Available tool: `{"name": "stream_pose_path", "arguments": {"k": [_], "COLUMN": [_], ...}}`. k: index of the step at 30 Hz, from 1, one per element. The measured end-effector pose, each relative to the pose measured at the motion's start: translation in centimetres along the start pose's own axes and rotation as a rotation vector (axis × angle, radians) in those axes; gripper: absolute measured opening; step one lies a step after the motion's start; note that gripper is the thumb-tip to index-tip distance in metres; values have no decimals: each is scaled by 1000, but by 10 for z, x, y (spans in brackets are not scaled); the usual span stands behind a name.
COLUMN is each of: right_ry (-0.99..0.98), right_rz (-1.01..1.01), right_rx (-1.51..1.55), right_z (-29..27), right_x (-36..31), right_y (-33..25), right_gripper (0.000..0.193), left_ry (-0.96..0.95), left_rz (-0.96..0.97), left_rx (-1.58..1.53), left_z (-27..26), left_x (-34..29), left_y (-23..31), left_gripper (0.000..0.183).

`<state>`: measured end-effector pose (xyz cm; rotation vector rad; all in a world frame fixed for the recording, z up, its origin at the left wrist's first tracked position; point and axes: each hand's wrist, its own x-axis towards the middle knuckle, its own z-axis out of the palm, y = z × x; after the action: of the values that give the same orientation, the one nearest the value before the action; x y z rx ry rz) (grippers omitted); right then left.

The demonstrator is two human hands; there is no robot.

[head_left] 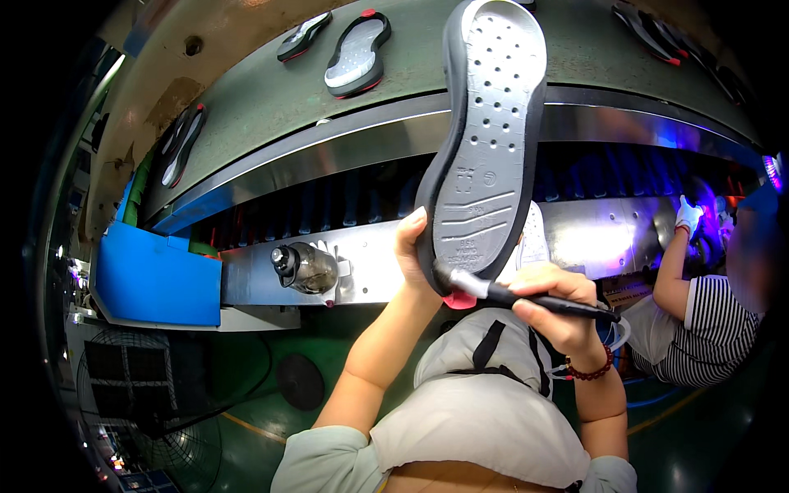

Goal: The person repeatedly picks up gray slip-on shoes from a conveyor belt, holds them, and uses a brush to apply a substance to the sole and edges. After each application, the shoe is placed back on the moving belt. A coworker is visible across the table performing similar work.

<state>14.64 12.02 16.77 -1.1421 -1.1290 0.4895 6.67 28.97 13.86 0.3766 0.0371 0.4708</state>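
Note:
A grey and black shoe sole (485,181) stands up in front of me, its perforated inner face turned toward me. My left hand (412,251) grips its left edge near the lower end, the thumb showing on the rim and the other fingers hidden behind. My right hand (563,306) is closed round the black handle of a brush (485,289). The bristles lie against the sole's lower rim, just above a red patch at its end. Behind the right hand, another pale sole (532,238) is partly visible on the metal ledge (374,261).
Beyond the ledge, a green conveyor belt (263,107) carries several soles (358,54). A dark bottle (306,269) rests on the ledge to the left, near a blue box (156,278). At right, a co-worker in a striped top (719,329) reaches toward the line with a gloved hand (689,215).

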Motion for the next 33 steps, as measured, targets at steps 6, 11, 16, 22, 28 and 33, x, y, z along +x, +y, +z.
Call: {"name": "stream_pose_path", "arguments": {"k": [6, 11, 16, 22, 28, 33], "right_ry": [-88, -217, -361, -422, -709, -864], "right_rz": [30, -10, 75, 73, 55, 118], "right_rx": [-10, -115, 24, -140, -175, -369], "right_z": [-19, -18, -5, -25, -38, -47], "right_x": [18, 23, 13, 30, 40, 36], "right_y": [-12, -17, -14, -21, -34, -15], "right_gripper": [15, 15, 18, 20, 16, 15], "left_ry": [-71, -115, -84, 184, 112, 118], "left_rz": [-9, -98, -173, -506, -735, -764], "left_rx": [93, 53, 34, 209, 389, 546], "left_z": [13, 17, 13, 39, 35, 32], "left_x": [-2, 0, 5, -4, -11, -14], "left_y": [13, 20, 30, 36, 36, 34], "left_gripper": [48, 49, 46, 41, 50, 48]}}
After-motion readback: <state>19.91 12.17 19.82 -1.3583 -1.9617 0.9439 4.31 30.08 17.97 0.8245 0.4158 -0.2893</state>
